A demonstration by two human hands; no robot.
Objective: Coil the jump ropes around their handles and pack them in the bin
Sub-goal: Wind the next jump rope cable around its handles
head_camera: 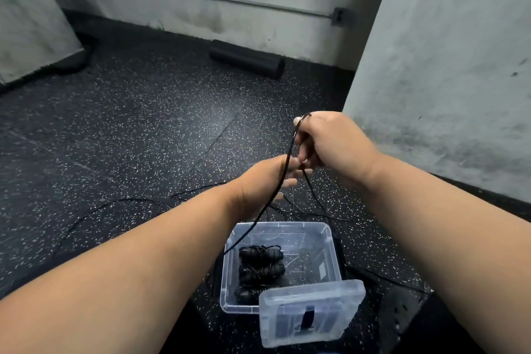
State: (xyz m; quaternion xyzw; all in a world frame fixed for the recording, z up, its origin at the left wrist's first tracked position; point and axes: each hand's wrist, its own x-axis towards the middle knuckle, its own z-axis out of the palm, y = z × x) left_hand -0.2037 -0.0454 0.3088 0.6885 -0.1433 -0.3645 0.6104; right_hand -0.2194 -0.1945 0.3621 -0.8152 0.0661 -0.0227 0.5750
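Underfoot, black speckled rubber floor [143,129], grey concrete walls, dark foam roller [247,62] by the far wall. My right hand [330,141] grips a thin black jump rope [290,152] up high; my left hand [267,181] sits just below, fingers relaxed against the rope. Rope hangs down over the clear bin [330,250], which holds coiled ropes [260,266]. Loose rope lies on the floor beyond. Lid [311,313] leans on the bin's near corner.

Counted one clear plastic bin [330,241], one clear plastic lid [313,313] leaning at its near corner. Three coiled black jump-rope bundles [260,270] inside. One black foam roller [247,59] by wall. Two bare hands: left hand [265,181], right hand [330,141]. Loose black cords [115,204] on floor tangled, count unclear.
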